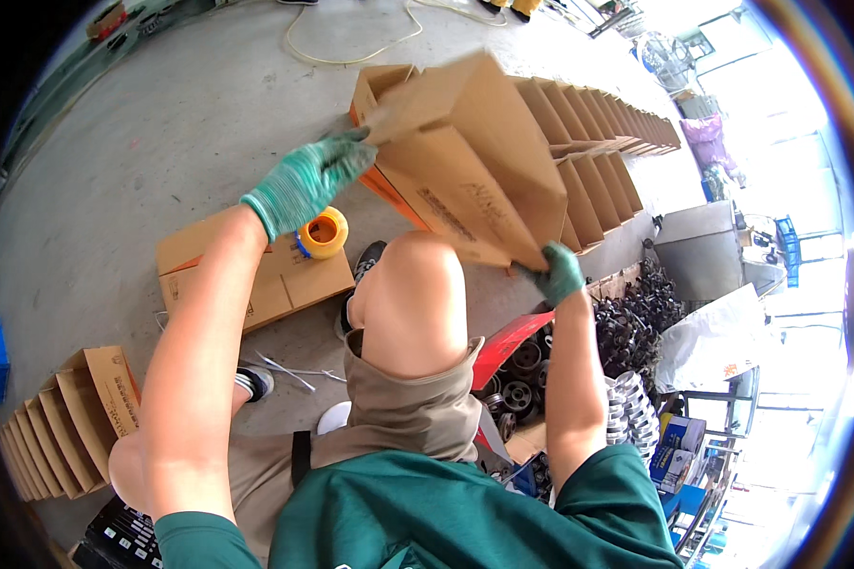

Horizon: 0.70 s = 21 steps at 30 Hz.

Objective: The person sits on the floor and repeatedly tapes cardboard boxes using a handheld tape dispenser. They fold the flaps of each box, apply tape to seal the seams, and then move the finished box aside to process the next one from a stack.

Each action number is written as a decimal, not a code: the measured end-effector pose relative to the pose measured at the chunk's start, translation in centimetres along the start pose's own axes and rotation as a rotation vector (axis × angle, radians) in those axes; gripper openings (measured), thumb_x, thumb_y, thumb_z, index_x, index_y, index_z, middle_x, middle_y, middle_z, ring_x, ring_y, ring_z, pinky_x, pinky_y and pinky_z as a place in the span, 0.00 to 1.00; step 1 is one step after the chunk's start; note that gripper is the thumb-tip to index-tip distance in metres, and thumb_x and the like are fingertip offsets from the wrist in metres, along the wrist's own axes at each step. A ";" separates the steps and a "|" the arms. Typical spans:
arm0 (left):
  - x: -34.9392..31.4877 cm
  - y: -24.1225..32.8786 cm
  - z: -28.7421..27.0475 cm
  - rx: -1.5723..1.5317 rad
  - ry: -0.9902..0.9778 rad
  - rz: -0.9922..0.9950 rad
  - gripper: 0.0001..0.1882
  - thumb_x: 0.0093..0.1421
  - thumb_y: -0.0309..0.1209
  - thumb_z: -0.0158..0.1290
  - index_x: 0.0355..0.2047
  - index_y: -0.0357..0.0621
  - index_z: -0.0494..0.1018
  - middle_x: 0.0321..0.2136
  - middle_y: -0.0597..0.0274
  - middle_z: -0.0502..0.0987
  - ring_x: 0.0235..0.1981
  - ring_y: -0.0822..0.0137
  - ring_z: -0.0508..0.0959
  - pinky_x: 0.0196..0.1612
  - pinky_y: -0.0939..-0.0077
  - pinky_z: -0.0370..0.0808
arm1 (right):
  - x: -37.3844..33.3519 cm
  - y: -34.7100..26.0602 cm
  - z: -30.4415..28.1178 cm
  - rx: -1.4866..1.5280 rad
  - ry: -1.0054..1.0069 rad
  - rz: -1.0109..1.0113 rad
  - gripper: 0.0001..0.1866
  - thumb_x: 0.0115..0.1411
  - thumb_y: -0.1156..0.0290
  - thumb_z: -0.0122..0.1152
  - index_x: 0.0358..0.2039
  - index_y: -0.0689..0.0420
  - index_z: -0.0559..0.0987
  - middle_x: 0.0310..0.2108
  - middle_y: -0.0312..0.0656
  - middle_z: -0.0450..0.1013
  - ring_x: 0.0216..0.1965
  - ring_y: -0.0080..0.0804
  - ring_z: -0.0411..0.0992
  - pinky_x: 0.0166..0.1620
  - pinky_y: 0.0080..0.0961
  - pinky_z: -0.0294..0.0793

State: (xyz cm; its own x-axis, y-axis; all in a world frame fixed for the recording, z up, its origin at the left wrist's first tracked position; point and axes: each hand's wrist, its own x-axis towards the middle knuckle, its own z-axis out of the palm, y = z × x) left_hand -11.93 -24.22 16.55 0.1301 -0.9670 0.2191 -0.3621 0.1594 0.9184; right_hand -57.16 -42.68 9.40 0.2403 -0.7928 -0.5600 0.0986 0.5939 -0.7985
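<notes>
Both my hands wear green knit gloves and hold up an open cardboard box (436, 185), tilted in front of my knee. My left hand (318, 175) grips its left edge, fingers closed. At the lower right corner of the same box, my right hand (555, 275) is closed on the cardboard. The box is brown with an orange stripe and dark print, its open side turned to the right. Below my left hand a yellow roll of tape (323, 233) rests on a closed cardboard carton (299, 282) on the floor.
Rows of nested open boxes (598, 119) stretch away behind the held box; another row (62, 427) stands at lower left. To my right lie dark metal parts (636, 313), round metal pieces (517, 394) beside a red sheet, and stacked silvery rings (631, 417). A hose (351, 59) crosses the far floor.
</notes>
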 end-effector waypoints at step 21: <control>-22.3 -10.1 -14.1 0.361 0.096 -0.908 0.20 0.72 0.37 0.46 0.58 0.37 0.72 0.55 0.54 0.76 0.57 0.61 0.73 0.61 0.66 0.67 | 8.6 11.6 3.6 -1.693 0.344 -0.764 0.42 0.50 0.75 0.63 0.67 0.39 0.64 0.69 0.53 0.55 0.61 0.57 0.64 0.62 0.46 0.68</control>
State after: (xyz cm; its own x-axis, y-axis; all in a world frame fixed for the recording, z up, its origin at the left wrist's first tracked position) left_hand 1.88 -1.43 7.03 0.5671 -0.6691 -0.4803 -0.3459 -0.7227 0.5984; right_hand -50.45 -42.18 -3.87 0.4116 -0.9021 0.1294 -0.9013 -0.4240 -0.0891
